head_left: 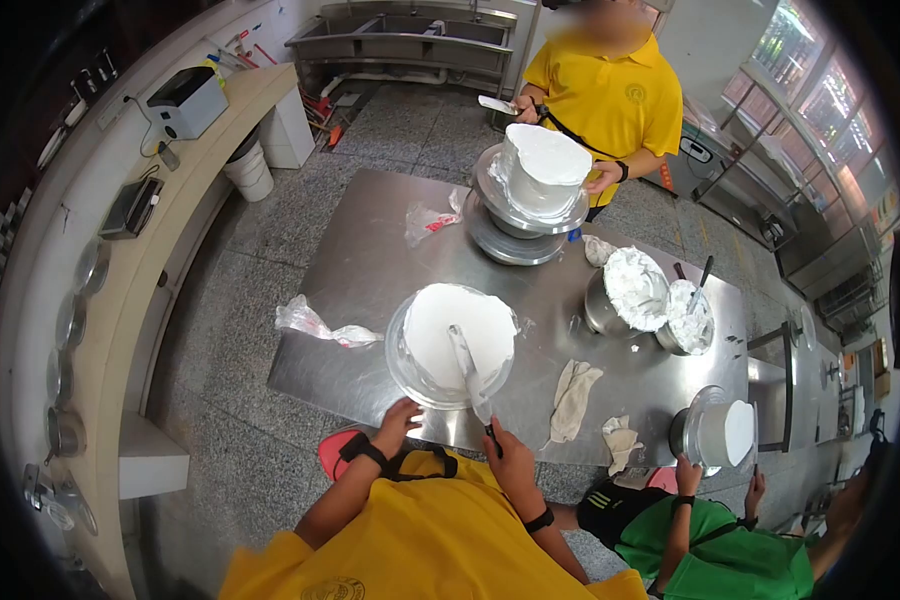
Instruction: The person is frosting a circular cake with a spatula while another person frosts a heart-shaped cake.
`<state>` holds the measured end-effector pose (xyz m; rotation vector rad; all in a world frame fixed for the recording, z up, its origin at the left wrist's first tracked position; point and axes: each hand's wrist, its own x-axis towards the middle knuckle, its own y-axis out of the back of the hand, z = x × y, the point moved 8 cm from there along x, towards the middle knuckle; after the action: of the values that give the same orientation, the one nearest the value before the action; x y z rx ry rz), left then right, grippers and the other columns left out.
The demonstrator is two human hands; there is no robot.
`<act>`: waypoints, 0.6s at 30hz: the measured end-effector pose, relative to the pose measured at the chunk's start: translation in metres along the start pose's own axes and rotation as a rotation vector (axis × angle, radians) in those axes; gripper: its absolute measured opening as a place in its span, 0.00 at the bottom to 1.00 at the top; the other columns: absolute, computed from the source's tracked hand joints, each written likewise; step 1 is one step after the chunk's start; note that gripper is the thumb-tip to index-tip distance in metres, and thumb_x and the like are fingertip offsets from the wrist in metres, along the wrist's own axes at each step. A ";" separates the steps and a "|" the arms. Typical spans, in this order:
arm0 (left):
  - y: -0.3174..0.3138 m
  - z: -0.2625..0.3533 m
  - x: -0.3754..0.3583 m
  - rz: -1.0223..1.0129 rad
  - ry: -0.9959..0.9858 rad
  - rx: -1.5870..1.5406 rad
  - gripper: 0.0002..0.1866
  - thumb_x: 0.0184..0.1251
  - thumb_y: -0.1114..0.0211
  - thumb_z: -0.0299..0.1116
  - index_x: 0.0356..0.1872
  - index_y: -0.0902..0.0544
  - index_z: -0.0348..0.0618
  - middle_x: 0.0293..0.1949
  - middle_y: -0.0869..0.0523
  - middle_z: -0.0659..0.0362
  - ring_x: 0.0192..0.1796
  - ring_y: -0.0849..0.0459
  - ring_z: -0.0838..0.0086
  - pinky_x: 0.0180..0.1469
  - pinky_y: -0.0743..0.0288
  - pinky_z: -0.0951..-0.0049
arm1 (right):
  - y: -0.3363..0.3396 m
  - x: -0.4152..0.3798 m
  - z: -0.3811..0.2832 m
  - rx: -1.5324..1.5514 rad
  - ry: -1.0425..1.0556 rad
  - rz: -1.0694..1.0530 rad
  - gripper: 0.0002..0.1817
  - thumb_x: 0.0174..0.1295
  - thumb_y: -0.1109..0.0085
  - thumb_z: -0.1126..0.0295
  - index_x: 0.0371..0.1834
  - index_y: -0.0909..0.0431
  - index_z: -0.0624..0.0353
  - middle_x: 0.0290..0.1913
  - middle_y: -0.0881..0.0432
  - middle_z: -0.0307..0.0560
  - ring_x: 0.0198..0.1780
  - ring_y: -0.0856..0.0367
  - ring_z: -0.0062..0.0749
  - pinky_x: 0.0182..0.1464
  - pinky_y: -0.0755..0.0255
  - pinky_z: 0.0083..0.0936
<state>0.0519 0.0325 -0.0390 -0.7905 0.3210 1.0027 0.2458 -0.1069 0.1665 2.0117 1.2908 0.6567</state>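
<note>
A white-frosted cake (pixel 440 325) stands on a turntable (pixel 398 372) close in front of me. My right hand (pixel 513 462) is wrapped round the black handle of an icing spatula (pixel 468 372). Its long blade, smeared with white cream, lies over the cake top, with the tip near the middle. My left hand (pixel 398 424) is at the near left rim of the turntable, fingers apart and holding nothing. Left of the cake, a crumpled clear plastic piping bag (pixel 328 325) lies on the steel table (pixel 360 230).
Across the table, a person in yellow (pixel 610 90) holds a spatula beside a tall frosted cake (pixel 547 165). Bowls of cream (pixel 610 310) and cloths (pixel 574 398) lie to the right. A person in green (pixel 715 555) works on another cake (pixel 727 435) at the right corner.
</note>
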 end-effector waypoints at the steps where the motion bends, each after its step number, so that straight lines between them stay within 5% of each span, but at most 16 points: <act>1: 0.012 0.008 0.008 0.060 -0.034 -0.030 0.17 0.76 0.44 0.37 0.59 0.24 0.42 0.55 0.17 0.61 0.56 0.19 0.71 0.56 0.24 0.66 | 0.003 0.000 -0.002 0.003 0.016 0.016 0.23 0.67 0.38 0.67 0.65 0.24 0.59 0.36 0.16 0.57 0.35 0.17 0.55 0.35 0.25 0.41; 6: 0.037 0.047 0.029 0.107 -0.051 -0.164 0.09 0.77 0.43 0.41 0.47 0.21 0.51 0.44 0.18 0.66 0.46 0.20 0.77 0.51 0.22 0.66 | 0.003 0.001 -0.002 -0.011 -0.005 -0.012 0.23 0.67 0.38 0.67 0.64 0.24 0.59 0.36 0.16 0.57 0.35 0.16 0.55 0.35 0.24 0.40; 10: 0.036 0.073 0.031 0.160 -0.075 -0.044 0.18 0.77 0.42 0.48 0.52 0.19 0.46 0.41 0.17 0.67 0.43 0.21 0.80 0.53 0.25 0.71 | 0.003 0.001 0.001 0.003 -0.016 -0.025 0.23 0.67 0.38 0.67 0.64 0.24 0.59 0.37 0.16 0.57 0.36 0.16 0.55 0.35 0.24 0.40; 13: 0.039 0.071 0.034 0.175 -0.066 0.035 0.18 0.77 0.41 0.47 0.55 0.19 0.44 0.42 0.16 0.67 0.44 0.21 0.81 0.51 0.24 0.73 | -0.001 -0.001 0.009 -0.019 0.015 0.004 0.25 0.67 0.38 0.62 0.66 0.25 0.52 0.38 0.14 0.53 0.34 0.15 0.53 0.34 0.22 0.41; 18: 0.030 0.049 0.018 0.199 -0.037 -0.012 0.17 0.76 0.40 0.46 0.53 0.18 0.45 0.40 0.17 0.67 0.45 0.20 0.81 0.48 0.23 0.75 | 0.002 0.000 0.003 0.001 0.000 0.006 0.23 0.66 0.37 0.67 0.64 0.24 0.57 0.37 0.15 0.56 0.36 0.16 0.54 0.36 0.23 0.40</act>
<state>0.0309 0.0879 -0.0285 -0.7602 0.3669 1.2058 0.2493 -0.1078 0.1665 2.0167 1.2857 0.6592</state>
